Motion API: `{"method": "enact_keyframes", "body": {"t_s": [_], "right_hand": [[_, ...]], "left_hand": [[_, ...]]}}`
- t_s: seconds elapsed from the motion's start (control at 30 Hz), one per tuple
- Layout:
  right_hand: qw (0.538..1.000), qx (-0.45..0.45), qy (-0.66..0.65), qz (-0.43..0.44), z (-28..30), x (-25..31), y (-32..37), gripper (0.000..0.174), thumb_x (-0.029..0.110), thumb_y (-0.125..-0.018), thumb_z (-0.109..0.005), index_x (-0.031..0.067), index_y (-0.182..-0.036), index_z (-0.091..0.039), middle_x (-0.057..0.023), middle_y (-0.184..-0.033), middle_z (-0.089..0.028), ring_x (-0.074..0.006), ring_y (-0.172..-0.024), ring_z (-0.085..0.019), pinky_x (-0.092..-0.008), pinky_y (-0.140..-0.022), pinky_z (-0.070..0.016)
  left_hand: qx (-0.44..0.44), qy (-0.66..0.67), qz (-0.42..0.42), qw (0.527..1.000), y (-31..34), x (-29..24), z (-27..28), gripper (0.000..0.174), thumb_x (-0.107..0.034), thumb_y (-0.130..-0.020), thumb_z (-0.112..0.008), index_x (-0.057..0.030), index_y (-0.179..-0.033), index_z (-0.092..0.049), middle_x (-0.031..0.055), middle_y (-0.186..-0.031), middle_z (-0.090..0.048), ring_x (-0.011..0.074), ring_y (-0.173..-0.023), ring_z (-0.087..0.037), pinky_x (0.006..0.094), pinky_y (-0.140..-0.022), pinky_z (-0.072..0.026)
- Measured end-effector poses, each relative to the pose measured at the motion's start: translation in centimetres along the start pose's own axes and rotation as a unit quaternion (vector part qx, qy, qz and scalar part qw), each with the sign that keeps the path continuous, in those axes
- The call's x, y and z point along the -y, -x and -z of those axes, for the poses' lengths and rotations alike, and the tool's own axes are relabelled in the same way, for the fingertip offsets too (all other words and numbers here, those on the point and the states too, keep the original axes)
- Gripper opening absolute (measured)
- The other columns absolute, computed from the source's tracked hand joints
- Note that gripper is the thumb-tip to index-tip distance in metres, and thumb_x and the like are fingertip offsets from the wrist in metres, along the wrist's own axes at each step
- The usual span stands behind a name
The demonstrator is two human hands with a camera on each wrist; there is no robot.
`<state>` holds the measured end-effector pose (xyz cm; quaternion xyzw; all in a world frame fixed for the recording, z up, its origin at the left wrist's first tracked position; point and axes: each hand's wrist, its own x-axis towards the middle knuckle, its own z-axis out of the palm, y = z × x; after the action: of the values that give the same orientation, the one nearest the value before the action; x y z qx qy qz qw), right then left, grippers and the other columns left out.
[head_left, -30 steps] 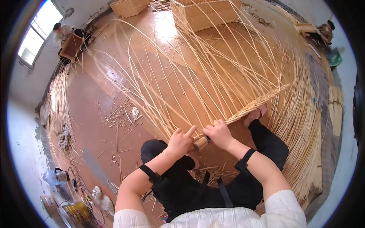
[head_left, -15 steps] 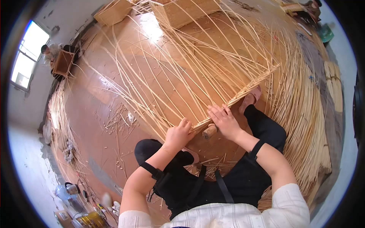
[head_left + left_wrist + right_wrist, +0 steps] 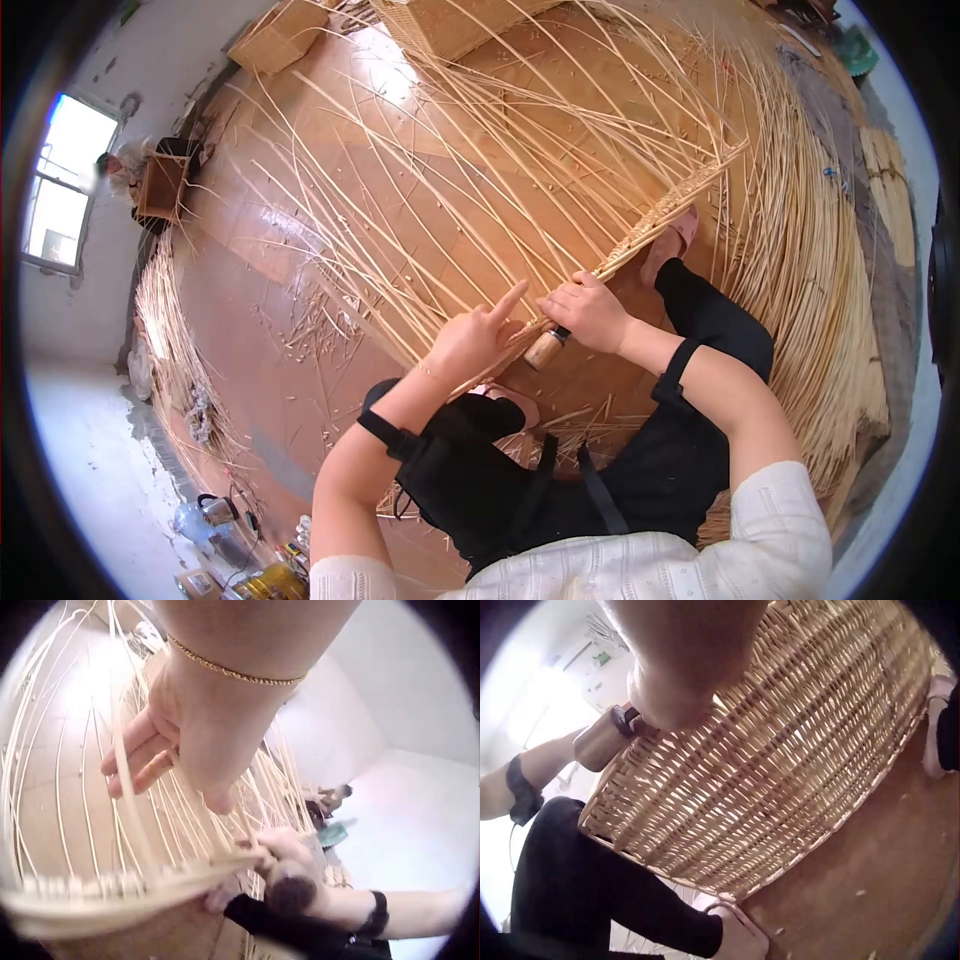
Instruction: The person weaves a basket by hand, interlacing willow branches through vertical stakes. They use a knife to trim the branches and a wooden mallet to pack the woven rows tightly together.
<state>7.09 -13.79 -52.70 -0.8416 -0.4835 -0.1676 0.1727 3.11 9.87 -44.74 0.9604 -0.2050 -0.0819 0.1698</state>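
A flat wicker panel [image 3: 765, 765] stands before the knees, its edge slanting up to the right, with long pale rods [image 3: 430, 200] fanning away from it. My left hand [image 3: 470, 335] is at the near end of this edge. Its index finger stretches out and the other fingers reach among the rods in the left wrist view. Close beside it, my right hand [image 3: 590, 315] rests at the edge, fingers curled, gripping a tool with a stout wooden handle [image 3: 545, 350] and a dark collar. The handle sticks out toward the left hand; the tool's working end is hidden.
Loose rods lie in a large heap [image 3: 810, 260] at the right. Woven baskets [image 3: 450, 30] stand at the far side. Offcuts [image 3: 320, 325] litter the floor, and a kettle [image 3: 215, 510] stands lower left. Another person sits near the window [image 3: 65, 190].
My left hand has gone from gripping near the edge to an outstretched index finger. My right hand moved right along the edge with the tool, its fingers now more curled than half a second ago.
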Motion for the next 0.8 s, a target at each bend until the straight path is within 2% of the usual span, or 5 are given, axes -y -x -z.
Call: {"method": "enact_keyframes", "body": {"t_s": [0.1, 0.43, 0.63, 0.73, 0.8], "right_hand": [[0.999, -0.005, -0.034, -0.014, 0.3, 0.1, -0.1, 0.019, 0.028, -0.087, -0.06, 0.0129, -0.099, -0.061, 0.0011, -0.086, -0.061, -0.0152, -0.087, -0.061, -0.0337, -0.085, -0.0418], [1.0, -0.003, -0.02, -0.014, -0.2, 0.5, -0.4, 0.019, 0.028, -0.085, -0.063, 0.0134, -0.097, -0.061, 0.0018, -0.089, -0.063, -0.0146, -0.089, -0.061, -0.0336, -0.086, -0.0419], [0.998, 0.03, -0.035, -0.037, 1.4, 1.5, -0.8, 0.018, 0.02, -0.084, -0.065, 0.0129, -0.1, -0.064, -0.0004, -0.097, -0.067, -0.0166, -0.097, -0.063, -0.0367, -0.092, -0.0418], [0.994, -0.029, -0.06, -0.088, 5.6, 4.7, -2.3, 0.019, 0.017, -0.083, -0.068, 0.0094, -0.1, -0.066, -0.0063, -0.091, -0.07, -0.0238, -0.087, -0.067, -0.0384, -0.084, -0.0485], [0.909, -0.048, -0.223, -0.349, 7.8, 8.6, -1.9, 0.019, 0.019, -0.083, -0.071, 0.0055, -0.096, -0.067, -0.0121, -0.075, -0.068, -0.0318, -0.07, -0.066, -0.0406, -0.068, -0.0523]], "left_hand": [[0.185, -0.04, 0.092, 0.978, -3.6, 2.7, 1.9, 0.056, -0.047, -0.095, -0.058, -0.0189, -0.141, -0.042, 0.0204, -0.074, -0.066, 0.0371, -0.073, -0.068, 0.0483, -0.061, -0.0532], [0.126, 0.279, 0.267, 0.914, 2.4, 8.4, 3.3, 0.076, -0.033, -0.079, -0.084, -0.008, -0.14, -0.046, 0.0052, -0.071, -0.053, 0.0112, -0.057, -0.058, 0.028, -0.045, -0.0481], [0.079, 0.298, 0.273, 0.911, 3.7, 8.9, 2.2, 0.079, -0.042, -0.074, -0.085, -0.0123, -0.137, -0.048, 0.0137, -0.08, -0.059, 0.018, -0.049, -0.06, 0.0311, -0.045, -0.0497], [0.079, 0.295, 0.269, 0.913, 4.0, 8.7, 2.6, 0.082, -0.042, -0.074, -0.085, -0.0117, -0.139, -0.046, 0.0136, -0.079, -0.059, 0.0181, -0.047, -0.059, 0.0316, -0.045, -0.049], [0.068, 0.301, 0.262, 0.915, 4.4, 8.9, 2.3, 0.084, -0.043, -0.074, -0.085, -0.0107, -0.14, -0.045, 0.0152, -0.083, -0.063, 0.0181, -0.048, -0.06, 0.0319, -0.046, -0.0491]]}}
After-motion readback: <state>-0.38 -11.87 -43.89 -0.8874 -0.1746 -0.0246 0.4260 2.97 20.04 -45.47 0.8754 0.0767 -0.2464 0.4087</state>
